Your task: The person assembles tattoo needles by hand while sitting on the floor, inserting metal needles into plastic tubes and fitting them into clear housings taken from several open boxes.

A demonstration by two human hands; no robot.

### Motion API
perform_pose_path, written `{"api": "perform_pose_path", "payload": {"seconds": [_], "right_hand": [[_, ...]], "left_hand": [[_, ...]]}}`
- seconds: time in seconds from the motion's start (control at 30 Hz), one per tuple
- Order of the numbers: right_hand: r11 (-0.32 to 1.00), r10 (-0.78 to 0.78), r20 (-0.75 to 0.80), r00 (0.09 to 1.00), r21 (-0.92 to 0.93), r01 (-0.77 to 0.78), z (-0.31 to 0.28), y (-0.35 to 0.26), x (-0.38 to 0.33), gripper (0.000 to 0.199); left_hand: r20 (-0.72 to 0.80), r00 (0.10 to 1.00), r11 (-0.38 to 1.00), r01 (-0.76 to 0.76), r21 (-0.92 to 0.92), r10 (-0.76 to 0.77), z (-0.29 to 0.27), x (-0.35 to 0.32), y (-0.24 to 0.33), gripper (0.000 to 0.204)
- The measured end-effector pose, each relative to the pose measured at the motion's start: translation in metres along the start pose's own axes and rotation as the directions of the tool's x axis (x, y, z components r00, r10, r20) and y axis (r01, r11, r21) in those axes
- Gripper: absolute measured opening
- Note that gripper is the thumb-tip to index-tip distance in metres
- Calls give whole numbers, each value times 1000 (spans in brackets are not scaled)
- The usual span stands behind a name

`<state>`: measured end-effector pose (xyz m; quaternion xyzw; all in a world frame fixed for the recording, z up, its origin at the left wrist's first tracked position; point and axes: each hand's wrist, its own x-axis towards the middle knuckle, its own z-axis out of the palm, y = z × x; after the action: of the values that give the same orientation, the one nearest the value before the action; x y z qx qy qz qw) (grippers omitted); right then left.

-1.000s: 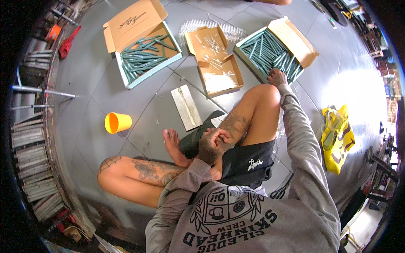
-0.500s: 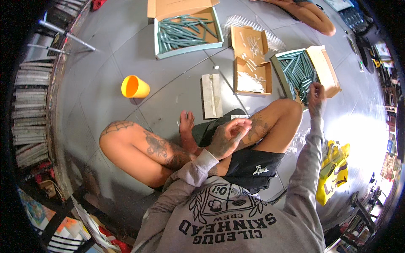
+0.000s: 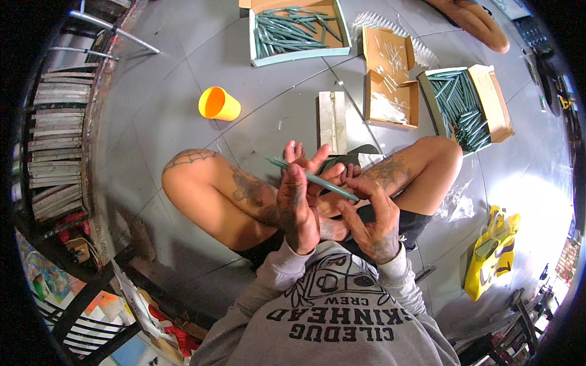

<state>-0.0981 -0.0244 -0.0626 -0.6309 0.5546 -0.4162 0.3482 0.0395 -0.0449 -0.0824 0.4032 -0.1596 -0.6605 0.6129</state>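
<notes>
A slim, tapered green pen [image 3: 326, 185] slants across the space above my lap. My right hand [image 3: 377, 222] pinches its lower right end between thumb and fingers. My left hand [image 3: 299, 204] is open, fingers spread, with the pen crossing by its thumb; whether the thumb presses on it I cannot tell. Beyond my right knee stands an open box [image 3: 434, 113] packed with green pens [image 3: 458, 100] of the same kind. Farther off, a larger open box [image 3: 299, 56] holds more green pens [image 3: 287, 30] lying loosely.
Between the boxes, an open brown carton [image 3: 369, 116] holds small white sticks. A grey grooved block [image 3: 331, 125] lies before my feet. An orange cup [image 3: 220, 105] stands to the left, a yellow bag [image 3: 491, 256] lies right. Another person's leg [image 3: 479, 27] shows at the far right.
My right hand has come back from the right-hand box to above my lap and now holds a green pen. My left hand has spread its fingers beside it. The view has shifted somewhat.
</notes>
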Motion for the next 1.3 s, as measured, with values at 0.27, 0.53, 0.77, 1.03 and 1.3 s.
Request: {"api": "perform_pose_path", "payload": {"seconds": [0.27, 0.53, 0.77, 1.03, 1.3], "right_hand": [[935, -302, 90, 949, -164, 313, 7, 9, -3, 20], [360, 259, 660, 705, 612, -705, 3, 1, -15, 53], [823, 213, 484, 848, 379, -423, 3, -8, -23, 37], [972, 69, 185, 980, 207, -107, 15, 0, -40, 25], [656, 280, 476, 833, 538, -529, 19, -6, -22, 39]], "left_hand": [[104, 991, 994, -91, 60, 85, -9, -12, 14, 74], [311, 947, 992, -102, 72, 75, -17, -17, 23, 30], [128, 984, 988, -109, -108, 122, -23, -36, 12, 31], [132, 984, 987, -136, 90, 123, -26, -44, 11, 37], [194, 966, 952, -210, 222, 168, -42, -24, 16, 31]]}}
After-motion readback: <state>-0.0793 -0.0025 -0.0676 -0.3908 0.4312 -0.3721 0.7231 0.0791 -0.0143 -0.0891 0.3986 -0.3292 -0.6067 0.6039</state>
